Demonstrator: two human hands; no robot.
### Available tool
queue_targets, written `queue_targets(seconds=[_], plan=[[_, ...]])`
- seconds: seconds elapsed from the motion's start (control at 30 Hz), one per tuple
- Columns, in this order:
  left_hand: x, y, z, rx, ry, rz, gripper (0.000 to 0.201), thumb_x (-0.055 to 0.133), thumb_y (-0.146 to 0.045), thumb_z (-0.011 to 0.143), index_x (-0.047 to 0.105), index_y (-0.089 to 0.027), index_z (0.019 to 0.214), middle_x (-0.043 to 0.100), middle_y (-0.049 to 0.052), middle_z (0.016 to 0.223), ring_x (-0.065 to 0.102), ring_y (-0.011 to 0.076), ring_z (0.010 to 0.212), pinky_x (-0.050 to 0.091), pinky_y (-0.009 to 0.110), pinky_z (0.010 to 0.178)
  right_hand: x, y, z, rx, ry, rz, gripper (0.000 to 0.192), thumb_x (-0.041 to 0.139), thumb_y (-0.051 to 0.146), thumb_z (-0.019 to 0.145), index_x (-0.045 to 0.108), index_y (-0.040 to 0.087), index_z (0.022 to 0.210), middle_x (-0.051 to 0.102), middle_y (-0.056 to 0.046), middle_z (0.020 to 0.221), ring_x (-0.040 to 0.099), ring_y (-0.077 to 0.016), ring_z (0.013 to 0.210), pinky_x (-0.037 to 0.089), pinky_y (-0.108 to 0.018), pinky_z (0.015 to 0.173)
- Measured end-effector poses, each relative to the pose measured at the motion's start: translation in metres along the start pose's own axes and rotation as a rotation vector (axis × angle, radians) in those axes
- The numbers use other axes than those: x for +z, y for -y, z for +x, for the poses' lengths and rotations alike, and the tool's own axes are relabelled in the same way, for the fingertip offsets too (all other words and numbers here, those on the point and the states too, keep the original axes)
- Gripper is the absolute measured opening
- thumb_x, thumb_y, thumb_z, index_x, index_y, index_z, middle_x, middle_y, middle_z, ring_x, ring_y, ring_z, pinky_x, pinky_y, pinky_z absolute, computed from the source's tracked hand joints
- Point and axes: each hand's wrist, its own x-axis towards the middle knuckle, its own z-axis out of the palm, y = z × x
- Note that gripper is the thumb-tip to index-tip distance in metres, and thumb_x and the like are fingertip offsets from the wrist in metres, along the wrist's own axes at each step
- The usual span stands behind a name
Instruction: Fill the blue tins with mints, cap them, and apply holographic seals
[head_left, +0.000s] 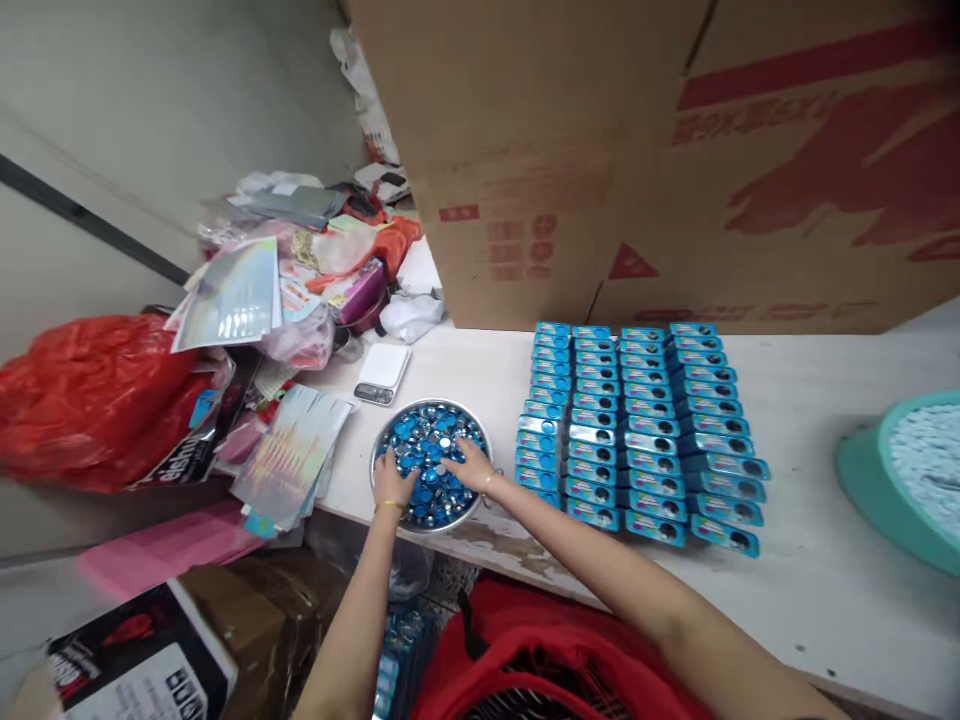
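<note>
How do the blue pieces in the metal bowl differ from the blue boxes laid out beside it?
The blue pieces are small, roundish and heaped loosely in the metal bowl, with both hands in them. The blue boxes are longer, rectangular and lined up in neat rows on the table, untouched. Both are bright blue.

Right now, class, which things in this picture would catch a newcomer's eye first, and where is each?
First, the rows of small bright blue boxes laid out mid-table, in front of a large brown cardboard carton. Just left of them sits a round metal bowl full of shiny blue discs, with the left hand and right hand in it. A crumpled red plastic bag lies far left.
</note>
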Motion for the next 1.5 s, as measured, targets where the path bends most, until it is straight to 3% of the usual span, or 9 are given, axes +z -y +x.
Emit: queue_targets(seconds=[0.1, 0.2, 0.43, 0.7, 0.83, 0.97, 1.13, 1.3, 1.5], plan=[[0.012, 0.002, 0.016, 0.049, 0.090, 0.185, 0.088, 0.072, -0.038, 0.070, 0.033, -0.014, 0.145, 0.038, 0.023, 0.143, 0.039, 0.0418, 0.130, 0.036, 0.053, 0.104, 0.033, -0.004, 0.033, 0.088, -0.108, -0.188, 0.071, 0.062, 0.031, 0.083, 0.038, 0.010, 0.145, 0.029, -0.021, 0.153, 0.020, -0.0363, 0.144, 0.020, -0.049, 0.114], [0.029, -0.005, 0.017, 0.110, 0.136, 0.231, 0.087, 0.070, -0.039, 0.072, 0.032, -0.015, 0.146, 0.040, 0.024, 0.140, 0.041, 0.0433, 0.126, 0.040, 0.054, 0.099, 0.050, -0.014, 0.046, 0.099, -0.213, -0.297, 0.065, 0.061, 0.040, 0.085, 0.044, 0.014, 0.142, 0.033, -0.020, 0.151, 0.024, -0.0381, 0.140, 0.023, -0.050, 0.112], [0.059, -0.026, 0.011, 0.374, 0.164, -0.274, 0.053, 0.052, -0.014, 0.081, 0.048, -0.014, 0.134, 0.052, 0.018, 0.124, 0.053, 0.0284, 0.117, 0.043, 0.045, 0.101, 0.066, -0.020, 0.056, 0.180, -0.353, 0.428, 0.043, 0.064, 0.044, 0.077, 0.066, 0.017, 0.110, 0.058, -0.010, 0.124, 0.048, -0.0254, 0.120, 0.036, -0.034, 0.104], [0.019, -0.014, 0.003, 0.487, 0.167, -0.487, 0.045, 0.060, -0.029, 0.083, 0.055, -0.020, 0.127, 0.055, 0.012, 0.130, 0.051, 0.0239, 0.122, 0.048, 0.038, 0.097, 0.044, -0.020, 0.050, 0.369, -0.232, 0.777, 0.033, 0.056, 0.043, 0.082, 0.066, 0.020, 0.102, 0.068, -0.001, 0.083, 0.063, -0.0160, 0.069, 0.050, -0.027, 0.060], [0.010, 0.009, -0.001, 0.347, 0.063, -0.496, 0.035, 0.053, -0.035, 0.088, 0.060, -0.017, 0.118, 0.059, 0.013, 0.121, 0.057, 0.0231, 0.112, 0.054, 0.033, 0.081, 0.039, -0.014, 0.048, 0.457, -0.122, 1.118, 0.028, 0.053, 0.042, 0.087, 0.062, 0.017, 0.096, 0.068, -0.002, 0.074, 0.065, -0.0153, 0.060, 0.049, -0.025, 0.054], [0.014, 0.016, -0.011, 0.288, 0.084, -0.525, 0.034, 0.052, -0.038, 0.089, 0.061, -0.018, 0.115, 0.062, 0.012, 0.113, 0.061, 0.0200, 0.098, 0.053, 0.030, 0.073, 0.042, -0.012, 0.047, 0.462, -0.132, 1.147, 0.021, 0.057, 0.036, 0.086, 0.060, 0.018, 0.097, 0.069, 0.000, 0.073, 0.064, -0.0123, 0.054, 0.046, -0.021, 0.049], [0.016, 0.005, -0.018, 0.393, 0.143, -0.506, 0.037, 0.053, -0.034, 0.087, 0.058, -0.018, 0.120, 0.060, 0.012, 0.115, 0.063, 0.0190, 0.093, 0.053, 0.030, 0.069, 0.045, -0.009, 0.045, 0.495, -0.177, 1.144, 0.015, 0.059, 0.031, 0.084, 0.058, 0.020, 0.093, 0.066, 0.005, 0.066, 0.058, -0.0078, 0.046, 0.043, -0.017, 0.047], [0.014, -0.010, -0.014, 0.634, 0.123, -0.441, 0.027, 0.048, -0.032, 0.090, 0.066, -0.020, 0.107, 0.064, 0.009, 0.105, 0.061, 0.0203, 0.100, 0.051, 0.035, 0.088, 0.046, 0.005, 0.040, 0.486, -0.119, 1.193, 0.014, 0.062, 0.030, 0.081, 0.058, 0.017, 0.084, 0.063, 0.004, 0.060, 0.051, -0.0071, 0.043, 0.039, -0.016, 0.042], [0.002, -0.021, -0.008, 0.471, -0.064, -0.540, 0.030, 0.056, -0.043, 0.083, 0.067, -0.019, 0.096, 0.067, 0.005, 0.090, 0.062, 0.0173, 0.080, 0.052, 0.032, 0.078, 0.019, 0.007, 0.035, 0.385, 0.012, 1.319, 0.017, 0.059, 0.030, 0.085, 0.059, 0.018, 0.096, 0.065, 0.002, 0.068, 0.063, -0.0128, 0.053, 0.048, -0.021, 0.049]])
